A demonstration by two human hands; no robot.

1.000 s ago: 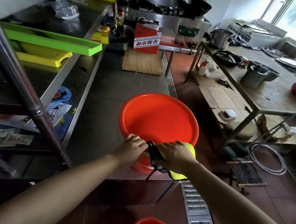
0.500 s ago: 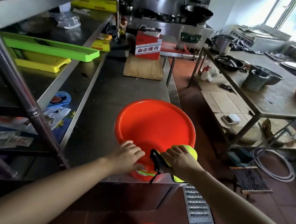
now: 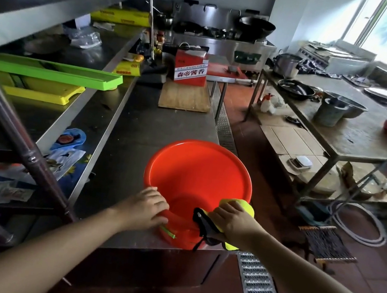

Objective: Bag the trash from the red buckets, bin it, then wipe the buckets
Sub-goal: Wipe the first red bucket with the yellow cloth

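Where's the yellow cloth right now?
In the head view, the yellow cloth lies under the right hand on the near-right rim of the red bucket on the steel counter.

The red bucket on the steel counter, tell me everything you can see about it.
The red bucket looks like glossy plastic, round with a wide flat rim, upright and empty inside, standing at the steel counter's near edge. The left hand rests on its near rim. The right hand presses a yellow cloth with black trim over the rim's right side.
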